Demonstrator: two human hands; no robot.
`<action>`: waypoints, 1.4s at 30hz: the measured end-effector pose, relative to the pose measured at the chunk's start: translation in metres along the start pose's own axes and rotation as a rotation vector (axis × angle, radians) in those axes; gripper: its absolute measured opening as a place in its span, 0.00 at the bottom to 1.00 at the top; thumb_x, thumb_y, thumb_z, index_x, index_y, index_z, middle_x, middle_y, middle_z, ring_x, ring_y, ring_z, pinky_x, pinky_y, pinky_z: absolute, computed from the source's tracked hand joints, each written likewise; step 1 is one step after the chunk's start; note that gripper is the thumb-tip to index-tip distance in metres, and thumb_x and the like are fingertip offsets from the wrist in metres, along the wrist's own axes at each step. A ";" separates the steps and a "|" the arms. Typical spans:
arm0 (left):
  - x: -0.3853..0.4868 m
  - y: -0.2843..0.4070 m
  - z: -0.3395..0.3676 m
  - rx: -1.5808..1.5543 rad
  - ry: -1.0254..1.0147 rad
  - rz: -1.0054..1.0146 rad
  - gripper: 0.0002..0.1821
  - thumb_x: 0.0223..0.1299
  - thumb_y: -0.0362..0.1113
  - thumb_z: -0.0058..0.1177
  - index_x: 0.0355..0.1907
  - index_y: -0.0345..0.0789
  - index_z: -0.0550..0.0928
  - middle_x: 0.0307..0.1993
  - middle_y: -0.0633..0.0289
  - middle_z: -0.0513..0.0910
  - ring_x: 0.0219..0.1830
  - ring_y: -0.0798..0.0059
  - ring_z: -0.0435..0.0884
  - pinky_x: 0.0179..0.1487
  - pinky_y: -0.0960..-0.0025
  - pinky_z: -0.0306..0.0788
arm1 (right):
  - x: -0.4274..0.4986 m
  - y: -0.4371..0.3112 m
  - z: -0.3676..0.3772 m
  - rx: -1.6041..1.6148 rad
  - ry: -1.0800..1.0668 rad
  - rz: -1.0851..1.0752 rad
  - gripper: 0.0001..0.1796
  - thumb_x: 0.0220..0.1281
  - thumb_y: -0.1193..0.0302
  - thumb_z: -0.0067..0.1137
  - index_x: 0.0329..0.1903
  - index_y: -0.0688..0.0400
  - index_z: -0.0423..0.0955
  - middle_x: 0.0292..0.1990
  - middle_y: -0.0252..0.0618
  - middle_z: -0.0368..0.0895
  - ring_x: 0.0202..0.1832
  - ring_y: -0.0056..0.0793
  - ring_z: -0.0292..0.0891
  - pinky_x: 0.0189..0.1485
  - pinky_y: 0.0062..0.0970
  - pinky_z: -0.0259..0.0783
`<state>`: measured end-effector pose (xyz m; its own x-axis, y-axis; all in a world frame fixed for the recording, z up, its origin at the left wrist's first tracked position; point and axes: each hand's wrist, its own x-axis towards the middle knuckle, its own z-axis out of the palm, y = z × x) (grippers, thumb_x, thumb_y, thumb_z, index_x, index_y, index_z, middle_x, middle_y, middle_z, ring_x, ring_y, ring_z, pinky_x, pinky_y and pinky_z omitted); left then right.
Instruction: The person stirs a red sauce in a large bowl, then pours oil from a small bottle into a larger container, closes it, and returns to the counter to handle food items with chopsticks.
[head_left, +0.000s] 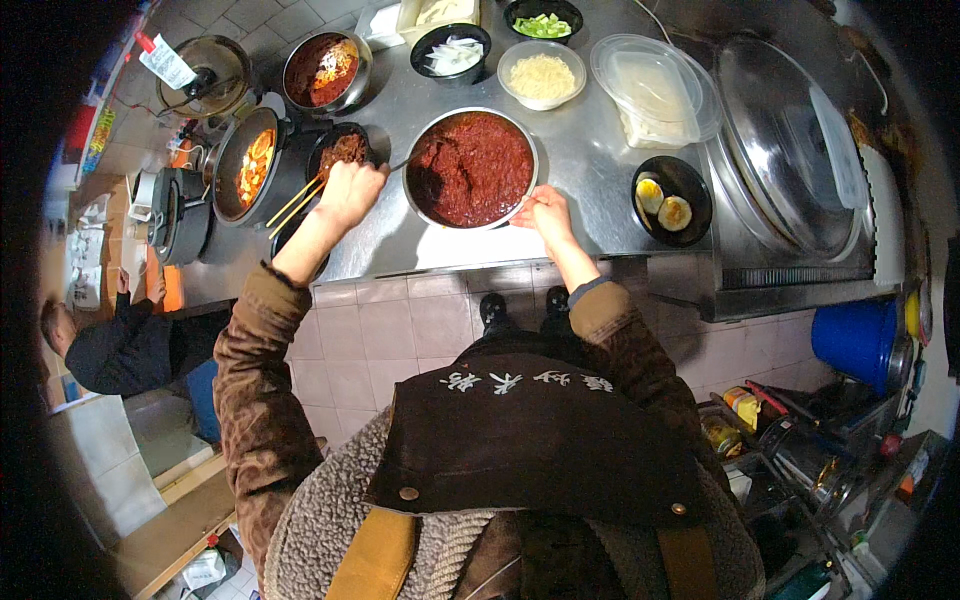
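Note:
In front of me a steel bowl (471, 169) full of thick red chili sauce stands on the steel counter. My right hand (546, 217) grips its near right rim. To the left, my left hand (352, 191) holds the dark handle of a spoon (406, 160), whose other end reaches into the sauce. Beside and partly under that hand is a black bowl with brown minced food (345, 150). A pair of wooden chopsticks (294, 206) sticks out by the left wrist; whether the hand holds them too is hidden.
At the left stand a pot of orange-red food (255, 165) and a second steel sauce bowl (326, 73). Farther back are bowls of sliced white vegetable (454, 56), chopped greens (542, 27) and noodles (541, 77). Halved eggs (664, 204) sit right, near a large lidded pan (795, 150). A person (127, 345) is at far left.

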<state>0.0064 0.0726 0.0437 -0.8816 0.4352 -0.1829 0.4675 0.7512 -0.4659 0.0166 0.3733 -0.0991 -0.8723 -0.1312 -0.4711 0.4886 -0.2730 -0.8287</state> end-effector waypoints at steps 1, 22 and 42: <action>-0.003 0.001 -0.002 -0.033 -0.017 -0.035 0.09 0.60 0.33 0.44 0.39 0.40 0.80 0.28 0.58 0.84 0.30 0.65 0.85 0.31 0.64 0.75 | 0.000 0.000 0.000 0.004 -0.001 0.002 0.03 0.63 0.80 0.47 0.39 0.64 0.69 0.31 0.44 0.79 0.30 0.35 0.80 0.35 0.32 0.81; -0.041 0.059 0.003 -1.845 -0.531 -0.732 0.11 0.61 0.32 0.47 0.34 0.29 0.84 0.10 0.73 0.62 0.07 0.87 0.53 0.11 0.77 0.44 | 0.002 0.003 -0.001 -0.027 0.005 -0.026 0.03 0.65 0.78 0.47 0.37 0.63 0.69 0.29 0.45 0.80 0.27 0.33 0.80 0.32 0.29 0.80; -0.017 0.064 0.014 -1.761 -0.085 -0.682 0.15 0.65 0.39 0.49 0.37 0.29 0.84 0.11 0.71 0.66 0.11 0.84 0.60 0.16 0.75 0.52 | 0.002 0.000 0.000 -0.032 -0.001 -0.008 0.03 0.65 0.77 0.47 0.38 0.64 0.69 0.29 0.45 0.79 0.28 0.35 0.80 0.32 0.30 0.80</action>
<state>0.0503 0.1068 0.0048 -0.8945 -0.0970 -0.4363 -0.4396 0.3672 0.8197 0.0150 0.3734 -0.0995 -0.8762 -0.1301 -0.4641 0.4819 -0.2432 -0.8418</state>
